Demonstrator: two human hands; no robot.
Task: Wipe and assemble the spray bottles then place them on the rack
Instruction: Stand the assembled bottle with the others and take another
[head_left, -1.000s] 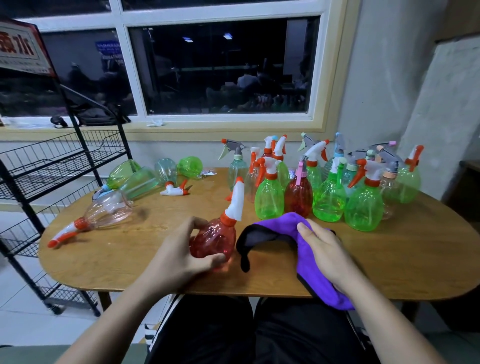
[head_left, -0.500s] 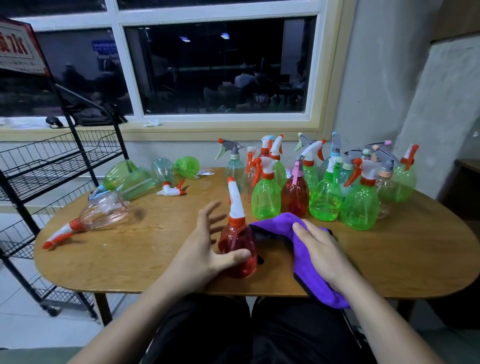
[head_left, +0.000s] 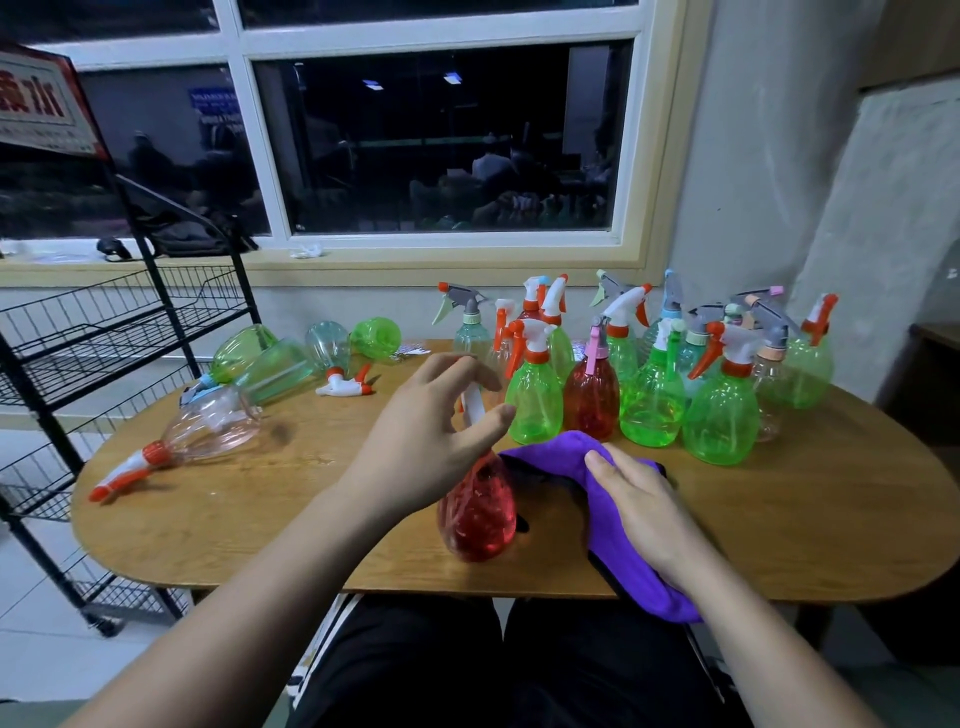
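A red spray bottle (head_left: 478, 514) with a white and orange spray head stands upright near the table's front edge. My left hand (head_left: 431, 436) is curled around its spray head, thumb on one side and fingers on the other. My right hand (head_left: 639, 504) lies on a purple cloth (head_left: 561, 452) and holds it against the bottle's right side; the cloth trails off the table edge. The black wire rack (head_left: 104, 332) stands at the left.
Several assembled green, red and clear spray bottles (head_left: 722, 415) stand crowded at the back right of the wooden table (head_left: 234, 519). A clear pink bottle (head_left: 213, 426), green bottles (head_left: 270, 364) and a loose spray head (head_left: 343, 384) lie at the back left.
The red bottle went from tilted to upright and shifted right toward the cloth. My left hand moved from the bottle's body up to its spray head. My right hand stayed on the cloth.
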